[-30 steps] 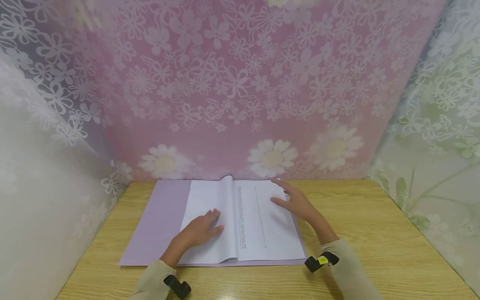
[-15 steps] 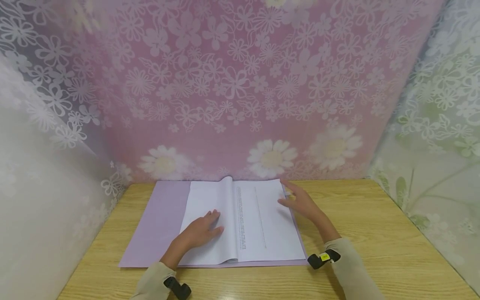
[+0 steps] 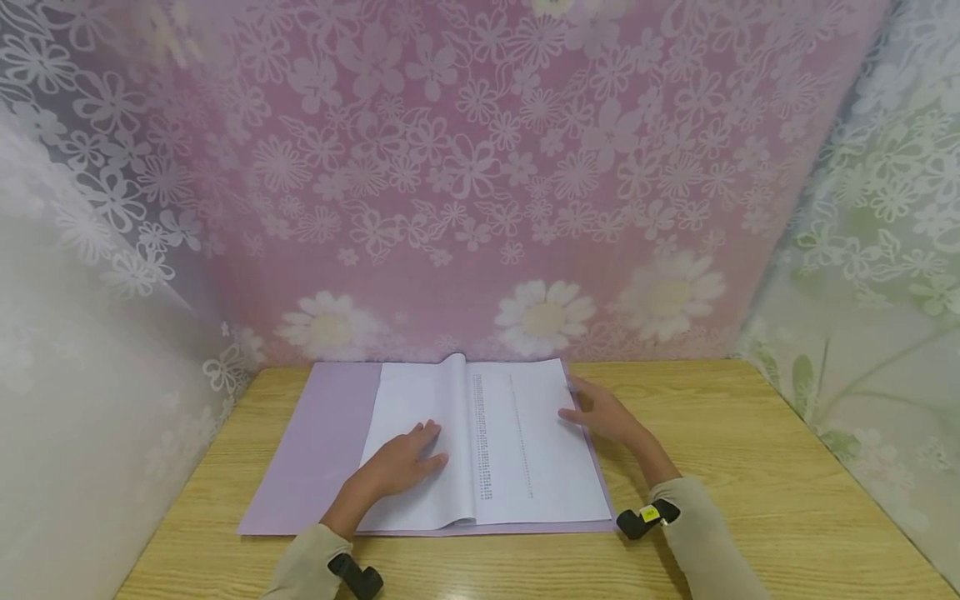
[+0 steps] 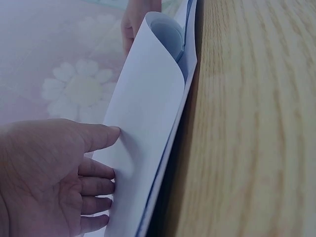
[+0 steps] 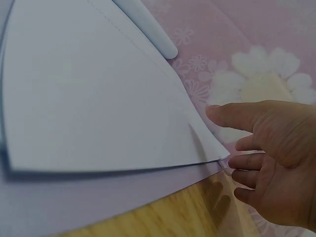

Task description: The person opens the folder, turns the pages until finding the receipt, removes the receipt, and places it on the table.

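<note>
Backed by pink floral sheeting [image 3: 480,167] and staged on a wood-grain table [image 3: 712,442]. Showed a purple folder [image 3: 322,433] lying unfolded, reaching back to the table's far edge. Displayed a blank-looking left sheet [image 3: 408,392], bulging into a curl beside the fold, and a printed right sheet [image 3: 558,467] bearing columns of characters too small to read. Placed the left hand [image 3: 393,467] on the left sheet with extended fingers and parted thumb, gripping nothing, with fingertips against the paper in the left wrist view. Placed the right hand [image 3: 603,414] at the outer edge of the printed right sheet, toward the far corner, with spread thumb and fingers, pinching nothing visible; could not tell contact from nearness there. Judged by the lie of the paper, had advanced to an unfolded folder with at least one sheet laid leftward, though not yet flat at the curl; left the printed right sheet unturned. Included black wrist cameras [image 3: 367,582] strapped over pale sleeves [image 3: 705,533].
</note>
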Demonstrator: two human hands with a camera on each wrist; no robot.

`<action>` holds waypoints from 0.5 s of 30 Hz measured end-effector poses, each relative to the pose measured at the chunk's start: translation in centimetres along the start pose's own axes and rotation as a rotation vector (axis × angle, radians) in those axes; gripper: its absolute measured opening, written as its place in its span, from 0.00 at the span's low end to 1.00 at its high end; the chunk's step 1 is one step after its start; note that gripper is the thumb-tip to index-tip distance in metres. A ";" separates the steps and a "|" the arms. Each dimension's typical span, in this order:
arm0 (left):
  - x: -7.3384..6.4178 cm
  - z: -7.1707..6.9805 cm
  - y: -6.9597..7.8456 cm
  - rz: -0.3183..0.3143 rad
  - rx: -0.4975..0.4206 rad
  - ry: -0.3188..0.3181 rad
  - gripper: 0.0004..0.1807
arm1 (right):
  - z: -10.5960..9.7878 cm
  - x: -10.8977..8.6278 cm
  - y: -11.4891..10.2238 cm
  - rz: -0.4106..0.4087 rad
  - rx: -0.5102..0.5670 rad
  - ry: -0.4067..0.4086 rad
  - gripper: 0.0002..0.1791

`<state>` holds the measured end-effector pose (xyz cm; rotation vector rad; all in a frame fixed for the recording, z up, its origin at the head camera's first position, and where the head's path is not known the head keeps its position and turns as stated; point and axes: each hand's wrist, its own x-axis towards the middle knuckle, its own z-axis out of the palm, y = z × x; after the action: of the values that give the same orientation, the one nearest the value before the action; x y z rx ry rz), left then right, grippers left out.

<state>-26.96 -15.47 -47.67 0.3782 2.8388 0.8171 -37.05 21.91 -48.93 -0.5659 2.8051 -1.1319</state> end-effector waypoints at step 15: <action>0.0 0.0 0.1 0.001 -0.006 0.005 0.36 | 0.6 0.2 0.2 0.055 -0.007 -0.035 0.48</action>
<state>-26.89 -15.38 -47.62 0.3767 2.8403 0.8277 -37.14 21.59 -49.46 -0.5000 2.7784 -1.0915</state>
